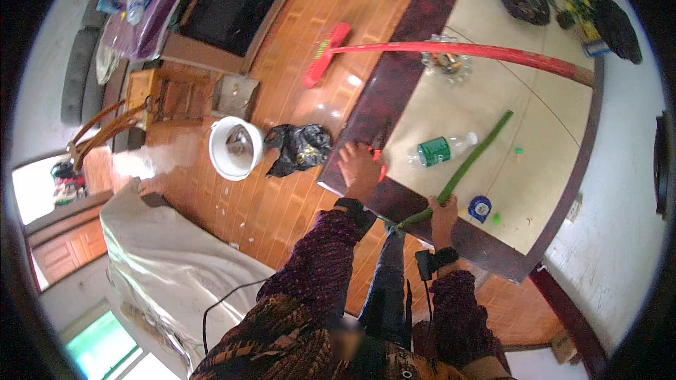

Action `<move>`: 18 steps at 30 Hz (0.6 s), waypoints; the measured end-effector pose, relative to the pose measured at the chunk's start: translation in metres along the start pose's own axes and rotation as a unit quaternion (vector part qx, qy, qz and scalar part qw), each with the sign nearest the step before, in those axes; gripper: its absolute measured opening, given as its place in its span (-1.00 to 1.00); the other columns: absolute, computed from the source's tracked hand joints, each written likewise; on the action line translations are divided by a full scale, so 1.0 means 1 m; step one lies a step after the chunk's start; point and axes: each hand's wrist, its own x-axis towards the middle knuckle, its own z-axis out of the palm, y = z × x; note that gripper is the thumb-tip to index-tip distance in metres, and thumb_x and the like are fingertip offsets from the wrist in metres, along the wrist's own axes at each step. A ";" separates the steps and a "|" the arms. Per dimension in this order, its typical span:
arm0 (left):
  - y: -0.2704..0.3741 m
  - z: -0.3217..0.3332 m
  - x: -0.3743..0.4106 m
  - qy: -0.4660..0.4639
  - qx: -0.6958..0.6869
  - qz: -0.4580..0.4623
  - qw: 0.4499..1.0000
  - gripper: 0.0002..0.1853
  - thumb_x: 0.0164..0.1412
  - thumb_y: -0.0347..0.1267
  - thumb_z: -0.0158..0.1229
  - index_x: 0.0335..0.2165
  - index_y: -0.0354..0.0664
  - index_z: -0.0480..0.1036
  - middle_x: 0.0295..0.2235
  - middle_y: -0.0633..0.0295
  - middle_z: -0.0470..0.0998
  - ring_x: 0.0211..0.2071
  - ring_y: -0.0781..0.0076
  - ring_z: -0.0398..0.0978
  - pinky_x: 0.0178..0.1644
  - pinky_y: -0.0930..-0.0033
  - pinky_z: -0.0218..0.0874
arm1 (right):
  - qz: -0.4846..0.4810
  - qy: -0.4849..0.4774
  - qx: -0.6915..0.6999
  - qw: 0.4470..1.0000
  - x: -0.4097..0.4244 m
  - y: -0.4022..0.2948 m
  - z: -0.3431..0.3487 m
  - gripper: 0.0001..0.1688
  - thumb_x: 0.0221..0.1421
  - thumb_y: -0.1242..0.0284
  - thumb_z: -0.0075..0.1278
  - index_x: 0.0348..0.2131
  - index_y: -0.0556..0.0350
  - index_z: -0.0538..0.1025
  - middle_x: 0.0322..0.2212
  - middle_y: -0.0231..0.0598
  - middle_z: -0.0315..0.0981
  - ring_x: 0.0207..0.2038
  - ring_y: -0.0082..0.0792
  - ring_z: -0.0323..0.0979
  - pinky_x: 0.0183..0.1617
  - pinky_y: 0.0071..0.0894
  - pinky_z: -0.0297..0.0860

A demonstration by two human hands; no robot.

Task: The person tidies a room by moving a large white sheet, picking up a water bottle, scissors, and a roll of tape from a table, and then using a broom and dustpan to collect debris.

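My right hand (443,216) grips a long green loofah or cucumber-like vegetable (470,161) near its lower end, and the vegetable lies slanting across the table's near edge. At the table's left corner rests my left hand (360,169), touching a red-handled object (381,164) that it partly hides; whether its fingers hold it I cannot tell. A plastic bottle with a green label (435,152) lies left of the vegetable. To the right of it sit a blue tape measure (479,208) and small green pieces (497,218).
A red broom (465,50) leans over the table beside a glass dish (446,58). On the wooden floor to the left stand a white bucket (236,149) and a black plastic bag (301,148). A cloth-covered piece of furniture (174,243) is at lower left.
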 end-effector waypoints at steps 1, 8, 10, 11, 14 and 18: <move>0.003 0.000 0.000 -0.018 -0.009 0.013 1.000 -0.44 -0.05 0.00 0.02 -0.23 -0.26 0.30 -0.16 -0.03 0.22 -0.09 0.02 0.17 -0.09 0.01 0.12 | 0.005 -0.008 0.076 0.997 0.001 0.007 -0.005 -0.55 -0.15 0.47 0.11 -0.25 0.31 0.29 -0.39 -0.13 0.37 -0.30 -0.24 0.32 -0.25 -0.31 0.26; -0.034 -0.016 -0.033 0.073 -0.149 0.150 0.975 -0.54 -0.06 -0.26 0.10 -0.16 -0.21 0.25 -0.15 0.00 0.24 -0.14 0.04 0.22 -0.07 0.08 0.10 | 0.063 -0.002 0.075 0.995 -0.001 0.015 -0.019 -0.77 -0.07 0.47 0.05 -0.38 0.15 0.33 -0.53 -0.38 0.31 -0.53 -0.53 0.28 -0.49 -0.52 0.22; -0.038 -0.018 -0.049 0.044 -0.195 0.156 0.967 -0.55 -0.07 -0.33 0.10 -0.16 -0.22 0.24 -0.14 0.01 0.23 -0.13 0.02 0.21 -0.05 0.09 0.08 | 0.024 -0.006 0.060 0.998 0.005 0.033 -0.018 -0.75 -0.08 0.49 0.05 -0.36 0.17 0.34 -0.52 -0.38 0.31 -0.50 -0.53 0.28 -0.50 -0.54 0.22; -0.040 -0.019 -0.058 0.028 -0.218 0.158 0.963 -0.55 -0.08 -0.36 0.11 -0.16 -0.23 0.23 -0.14 0.01 0.23 -0.13 0.01 0.21 -0.03 0.09 0.07 | 0.006 -0.008 0.051 0.999 0.007 0.042 -0.018 -0.74 -0.08 0.49 0.05 -0.35 0.18 0.34 -0.51 -0.38 0.31 -0.49 -0.54 0.29 -0.50 -0.55 0.23; -0.052 -0.017 -0.087 -0.035 -0.251 0.185 0.949 -0.59 -0.03 -0.34 0.08 -0.17 -0.22 0.23 -0.13 0.02 0.22 -0.10 -0.02 0.19 -0.01 0.07 0.05 | -0.063 0.000 -0.052 0.997 0.004 0.034 -0.004 -0.72 -0.08 0.51 0.06 -0.32 0.21 0.34 -0.48 -0.35 0.32 -0.46 -0.54 0.30 -0.49 -0.59 0.25; -0.053 -0.027 -0.110 -0.124 -0.310 0.192 0.923 -0.63 -0.01 -0.36 0.05 -0.19 -0.23 0.22 -0.17 0.00 0.23 -0.10 -0.02 0.21 0.00 0.09 0.05 | 0.018 -0.027 -0.036 0.999 -0.008 0.016 0.010 -0.68 -0.10 0.47 0.08 -0.33 0.26 0.34 -0.45 -0.29 0.35 -0.45 -0.50 0.30 -0.46 -0.57 0.28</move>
